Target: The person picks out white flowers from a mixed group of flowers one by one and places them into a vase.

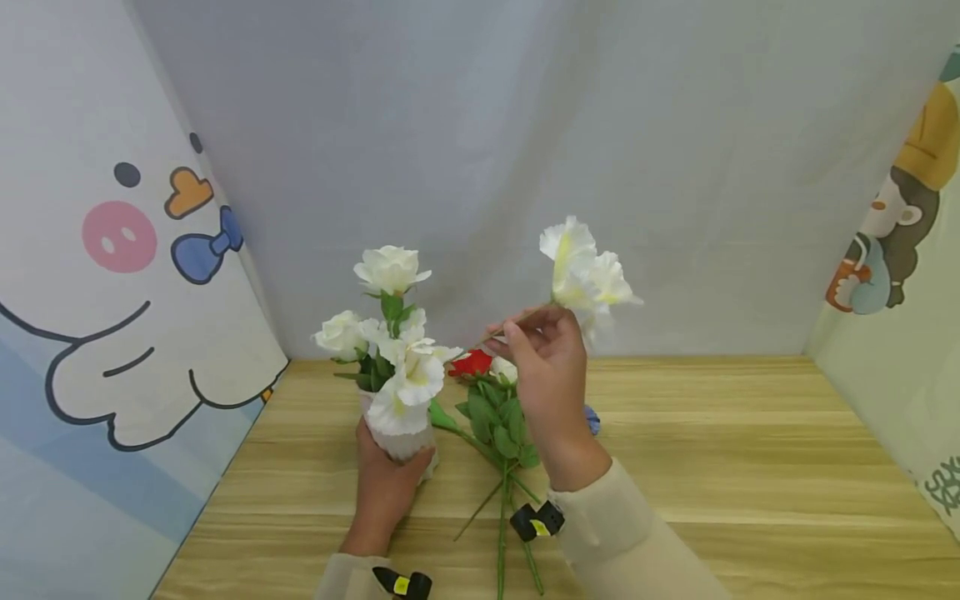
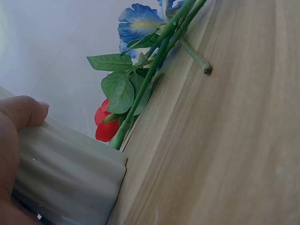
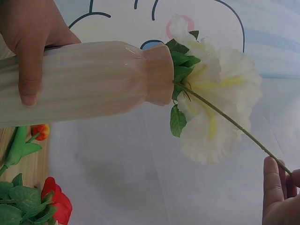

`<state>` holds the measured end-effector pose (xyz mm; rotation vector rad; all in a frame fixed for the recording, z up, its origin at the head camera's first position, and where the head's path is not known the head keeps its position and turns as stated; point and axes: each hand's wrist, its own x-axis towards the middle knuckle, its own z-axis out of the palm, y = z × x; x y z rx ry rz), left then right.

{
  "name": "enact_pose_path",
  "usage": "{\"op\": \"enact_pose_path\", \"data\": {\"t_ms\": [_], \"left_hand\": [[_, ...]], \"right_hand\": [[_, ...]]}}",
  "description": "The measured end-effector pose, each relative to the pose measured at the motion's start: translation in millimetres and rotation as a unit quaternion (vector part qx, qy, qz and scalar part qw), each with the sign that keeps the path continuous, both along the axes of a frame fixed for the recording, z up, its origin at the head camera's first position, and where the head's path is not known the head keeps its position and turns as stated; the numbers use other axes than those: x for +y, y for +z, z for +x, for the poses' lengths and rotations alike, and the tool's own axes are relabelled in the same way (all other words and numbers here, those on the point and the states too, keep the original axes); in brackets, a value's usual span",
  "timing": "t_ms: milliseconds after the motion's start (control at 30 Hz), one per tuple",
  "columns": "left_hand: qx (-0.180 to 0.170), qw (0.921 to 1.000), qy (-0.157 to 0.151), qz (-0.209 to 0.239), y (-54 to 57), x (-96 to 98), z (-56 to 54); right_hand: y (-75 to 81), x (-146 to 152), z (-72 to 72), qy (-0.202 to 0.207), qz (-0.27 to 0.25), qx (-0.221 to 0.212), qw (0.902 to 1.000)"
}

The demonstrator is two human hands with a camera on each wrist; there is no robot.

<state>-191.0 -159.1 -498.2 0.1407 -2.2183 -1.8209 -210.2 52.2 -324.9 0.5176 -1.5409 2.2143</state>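
Note:
A white ribbed vase (image 1: pixel 408 443) stands on the wooden table, its side gripped by my left hand (image 1: pixel 384 479). White roses (image 1: pixel 391 269) and a white iris (image 1: pixel 411 375) with yellow throats rise from it among green leaves. To the right, my right hand (image 1: pixel 551 383) pinches the thin stem (image 3: pixel 229 119) of another white iris bloom (image 1: pixel 583 275), whose petals spread above the fingers. In the right wrist view, this stem slants to the vase mouth (image 3: pixel 161 75), its lower end overlapping the rim. The left thumb (image 2: pixel 28 111) lies along the vase wall in the left wrist view.
Loose flowers lie on the table (image 1: pixel 712 467) right of the vase: a red rose (image 3: pixel 57 200), leafy green stems (image 1: pixel 504 425), a blue iris (image 2: pixel 139 24) and an orange-red tulip (image 3: pixel 41 131). A grey cloth (image 1: pixel 450 167) hangs behind; printed panels flank both sides.

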Motion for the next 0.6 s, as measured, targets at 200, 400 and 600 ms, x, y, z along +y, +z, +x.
{"op": "enact_pose_path", "data": {"t_ms": [200,400,600], "left_hand": [[-0.001,1.0,0.001,0.001,-0.4,0.2,-0.5],[0.0,1.0,0.004,-0.004,-1.6,0.1,-1.3],[0.004,1.0,0.003,-0.006,-2.3,-0.1,-1.6]], "right_hand": [[7.7,-5.4,-3.5,0.01,0.004,0.006,0.9999],[12.3,-9.8,-5.3,0.014,0.017,0.008,0.9997],[12.9,-14.3,-5.8,0.014,0.04,0.02,0.9989]]}}
